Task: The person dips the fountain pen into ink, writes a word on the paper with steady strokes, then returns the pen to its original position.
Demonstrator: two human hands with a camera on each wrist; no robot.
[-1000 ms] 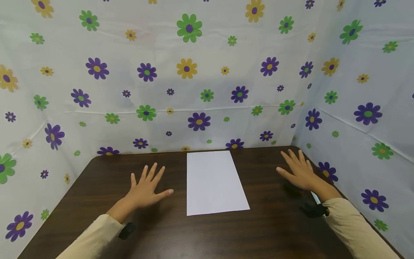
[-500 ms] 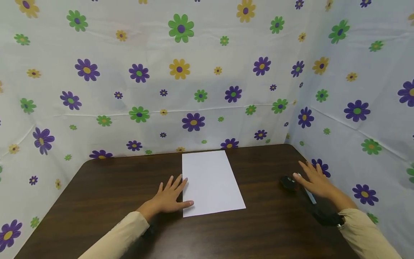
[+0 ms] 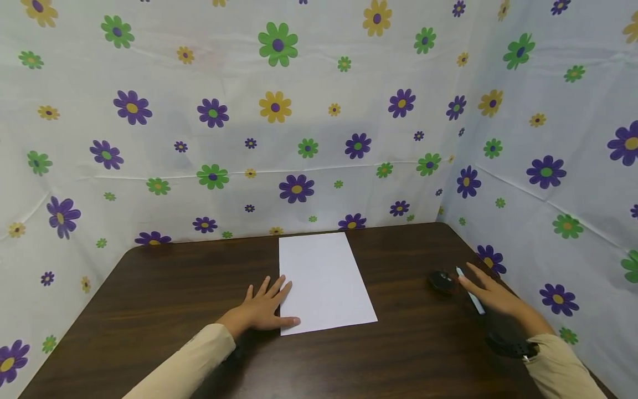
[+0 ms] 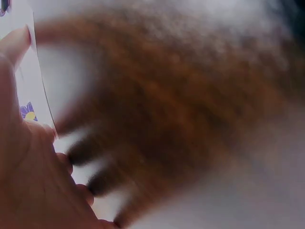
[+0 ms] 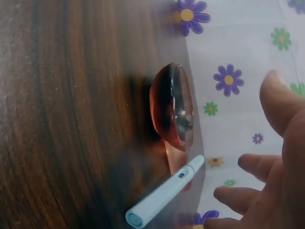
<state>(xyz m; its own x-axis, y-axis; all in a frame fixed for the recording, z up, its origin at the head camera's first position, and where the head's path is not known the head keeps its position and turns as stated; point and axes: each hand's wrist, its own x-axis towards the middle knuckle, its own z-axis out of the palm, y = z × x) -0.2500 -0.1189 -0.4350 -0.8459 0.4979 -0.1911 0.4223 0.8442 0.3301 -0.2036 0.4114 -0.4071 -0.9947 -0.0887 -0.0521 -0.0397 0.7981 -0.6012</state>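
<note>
In the head view, a white sheet of paper (image 3: pixel 329 282) lies on the dark wooden table. My left hand (image 3: pixel 260 311) rests at its left edge with spread fingers, the thumb and fingertips over the paper. The left wrist view shows the palm (image 4: pixel 40 181) and the fingers' blurred reflection or shadow. Over at the right, my right hand (image 3: pixel 498 296) hovers beside a pale, light-blue marker (image 3: pixel 474 300), fingers extended and holding nothing. Left of that marker sits a dark, rounded, glossy object (image 3: pixel 441 281); the right wrist view shows its reddish translucent body (image 5: pixel 164 109), its kind unclear.
A white cloth (image 3: pixel 239 133) with purple, green and yellow flowers hangs behind the table and along its right side. The brown tabletop (image 3: pixel 199 288) extends left of the paper. Dark straps sit at both wrists, one visible at the right cuff (image 3: pixel 513 348).
From left of the sheet, my left hand has moved right onto its edge. My right hand has shifted right and nearer, uncovering the dark object and marker. The head view has turned slightly rightward.
</note>
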